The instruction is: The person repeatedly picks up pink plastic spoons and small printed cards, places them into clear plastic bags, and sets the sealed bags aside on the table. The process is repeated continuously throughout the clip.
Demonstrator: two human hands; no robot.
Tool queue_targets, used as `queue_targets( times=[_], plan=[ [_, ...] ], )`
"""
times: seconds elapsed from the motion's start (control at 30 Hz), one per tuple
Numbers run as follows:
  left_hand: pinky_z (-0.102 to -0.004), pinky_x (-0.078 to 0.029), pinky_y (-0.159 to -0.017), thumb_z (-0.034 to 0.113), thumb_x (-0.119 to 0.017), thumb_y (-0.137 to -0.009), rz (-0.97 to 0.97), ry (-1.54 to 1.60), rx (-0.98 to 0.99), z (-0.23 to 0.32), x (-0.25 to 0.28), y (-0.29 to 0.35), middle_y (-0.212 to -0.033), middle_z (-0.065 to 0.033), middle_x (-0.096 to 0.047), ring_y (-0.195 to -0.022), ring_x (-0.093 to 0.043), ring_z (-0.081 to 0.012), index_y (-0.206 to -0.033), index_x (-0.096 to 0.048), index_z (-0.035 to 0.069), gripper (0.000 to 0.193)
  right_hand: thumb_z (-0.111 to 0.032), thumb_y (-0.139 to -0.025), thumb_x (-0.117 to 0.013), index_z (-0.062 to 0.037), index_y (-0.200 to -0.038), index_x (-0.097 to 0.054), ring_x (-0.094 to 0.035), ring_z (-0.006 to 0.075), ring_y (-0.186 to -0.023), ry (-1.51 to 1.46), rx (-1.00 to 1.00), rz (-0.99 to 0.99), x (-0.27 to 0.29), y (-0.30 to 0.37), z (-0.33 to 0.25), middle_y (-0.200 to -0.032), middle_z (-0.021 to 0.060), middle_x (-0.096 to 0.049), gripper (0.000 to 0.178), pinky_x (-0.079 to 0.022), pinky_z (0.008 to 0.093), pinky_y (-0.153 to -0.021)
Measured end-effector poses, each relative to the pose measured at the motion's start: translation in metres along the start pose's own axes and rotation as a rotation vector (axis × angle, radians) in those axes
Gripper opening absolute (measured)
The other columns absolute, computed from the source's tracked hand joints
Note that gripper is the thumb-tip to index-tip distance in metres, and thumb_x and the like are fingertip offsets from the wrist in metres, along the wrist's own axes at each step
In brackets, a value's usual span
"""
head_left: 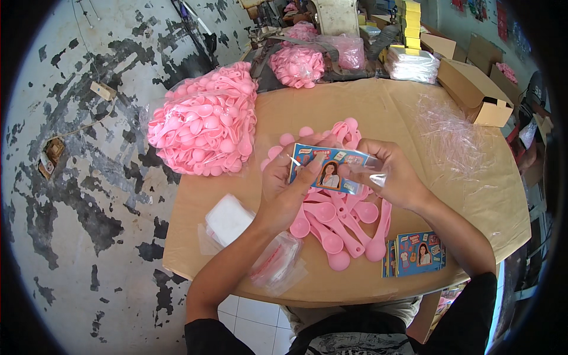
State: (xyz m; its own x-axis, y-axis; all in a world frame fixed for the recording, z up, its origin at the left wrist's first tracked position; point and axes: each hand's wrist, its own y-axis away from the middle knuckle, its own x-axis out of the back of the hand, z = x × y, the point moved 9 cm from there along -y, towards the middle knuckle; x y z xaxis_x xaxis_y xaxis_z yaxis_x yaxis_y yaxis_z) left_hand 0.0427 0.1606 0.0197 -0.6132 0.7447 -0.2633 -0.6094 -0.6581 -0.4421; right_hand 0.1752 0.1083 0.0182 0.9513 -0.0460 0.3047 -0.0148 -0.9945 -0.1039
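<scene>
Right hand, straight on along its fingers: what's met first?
Probably the blue card, which the right hand already seems to touch; beyond it, the left hand, though depth is unclear.

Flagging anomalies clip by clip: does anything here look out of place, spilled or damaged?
The wall at left looks damaged: dark patches break its pale paint. On the right of the table, clear plastic lies in a loose, untidy tangle. The blue card between the left hand and right hand shows no obvious damage.
</scene>
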Motion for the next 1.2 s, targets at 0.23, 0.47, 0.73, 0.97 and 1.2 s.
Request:
queue_targets(
  times=[0.23,0.47,0.73,0.97,1.2],
  plan=[
    [-0.0387,-0.039,-0.107,0.005,-0.072,-0.081,-0.198,-0.021,-0.079,0.006,-0.024,-0.001,-0.146,-0.0161,-0.037,-0.133,-0.04,-0.0251,-0.145,-0.025,0.002,0.079,-0.015,-0.09,-0.066,-0.0025,-0.088,-0.064,-0.05,0.0022,-0.068,-0.282,0.049,-0.026,-0.01,0.003,-0.002,-0.075,-0.0033,-0.06,0.013,-0.043,0.0218,-0.056],
    [-0.0384,-0.038,-0.108,0.001,-0.072,-0.08,-0.316,0.223,-0.109,0.009,-0.037,0.005,-0.148,-0.0141,-0.033,-0.135,-0.036,-0.0246,-0.146,-0.022,0.005,0.083,-0.015,-0.096,-0.058,0.0004,-0.11,-0.064,-0.053,0.0048,-0.074,-0.336,0.173,0.011,-0.011,0.005,-0.009,-0.087,0.0006,-0.063,0.022,-0.047,0.024,-0.062],
    [-0.0444,-0.04,-0.107,0.005,-0.049,-0.097,-0.04,-0.104,0.077,0.0,-0.008,-0.004,-0.146,-0.0212,-0.035,-0.132,-0.041,-0.0303,-0.146,-0.023,0.005,0.056,-0.019,-0.097,-0.056,0.0006,-0.107,-0.064,-0.057,0.0064,-0.076,-0.101,0.23,-0.09,-0.009,0.0,-0.007,-0.089,0.0023,-0.065,0.023,-0.05,0.0237,-0.064],
    [-0.0409,-0.037,-0.109,-0.002,-0.062,-0.086,-0.124,0.156,-0.088,0.007,-0.022,0.002,-0.145,-0.0177,-0.039,-0.134,-0.039,-0.0286,-0.143,-0.028,0.003,0.067,-0.008,-0.09,-0.066,0.0013,-0.093,-0.064,-0.058,0.0061,-0.077,-0.243,0.202,-0.011,-0.004,0.004,-0.015,-0.085,0.0034,-0.065,0.01,-0.049,0.0232,-0.066],
    [-0.0367,-0.043,-0.103,-0.006,-0.076,-0.069,-0.364,-0.39,-0.024,-0.002,-0.034,0.012,-0.133,-0.0126,-0.05,-0.124,-0.048,-0.0239,-0.137,-0.036,0.004,0.079,-0.025,-0.094,-0.062,0.0026,-0.089,-0.062,-0.061,0.0089,-0.074,-0.264,0.247,-0.124,-0.024,0.013,-0.009,-0.082,0.0041,-0.064,0.028,-0.05,0.0252,-0.064]
  ],
)
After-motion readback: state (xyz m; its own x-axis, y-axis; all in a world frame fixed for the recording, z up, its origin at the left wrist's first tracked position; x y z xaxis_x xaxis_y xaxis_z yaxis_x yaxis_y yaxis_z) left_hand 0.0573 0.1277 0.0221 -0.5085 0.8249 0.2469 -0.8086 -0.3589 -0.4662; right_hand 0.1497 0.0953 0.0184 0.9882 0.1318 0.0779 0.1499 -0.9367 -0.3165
